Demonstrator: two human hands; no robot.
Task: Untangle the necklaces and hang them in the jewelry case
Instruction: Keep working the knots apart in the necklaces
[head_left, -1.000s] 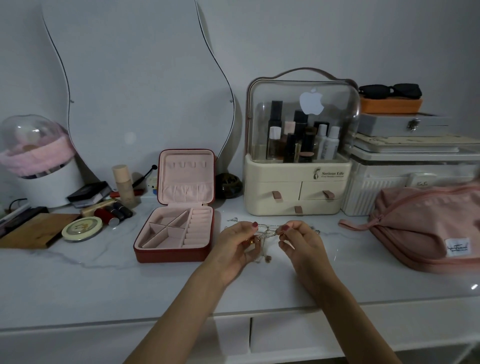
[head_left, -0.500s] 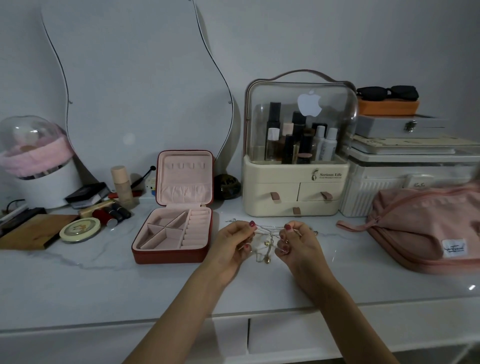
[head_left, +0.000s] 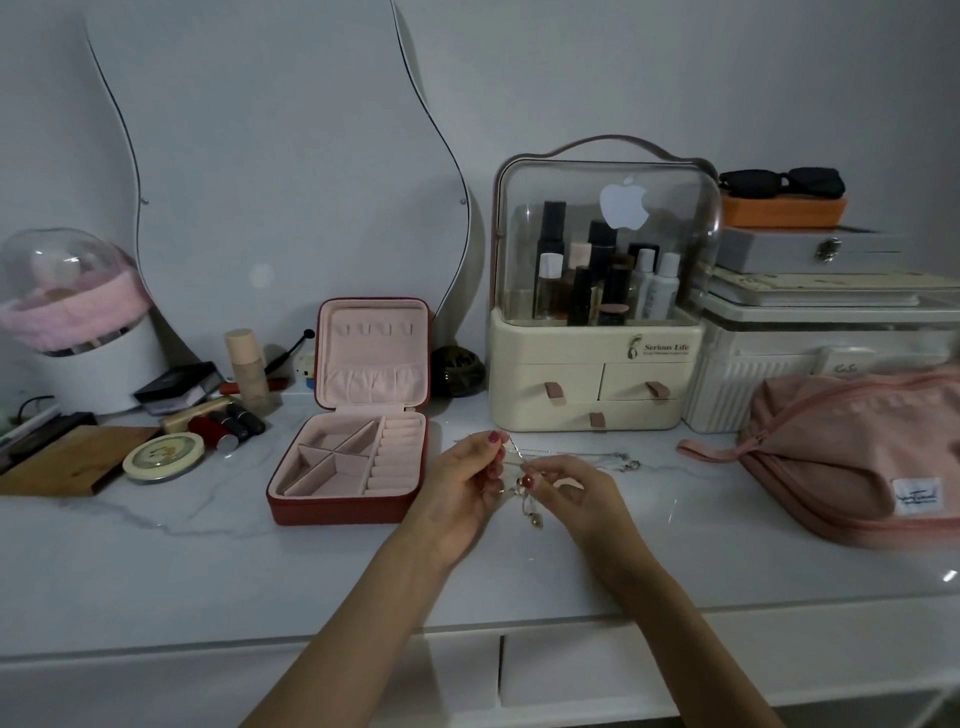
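Head view: the open jewelry case (head_left: 347, 462) sits left on the surface (head_left: 156, 561), hooks bare. Beside it, left hand (head_left: 462, 486) and right hand (head_left: 576, 493) pinch the tangled necklaces (head_left: 524, 480); the right has dropped lower since a second ago (knot still unsolved). Chain strands blur together.

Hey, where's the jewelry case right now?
In the head view, the jewelry case sits open on the white tabletop, left of centre, just left of the left hand, with lipsticks on its other side.
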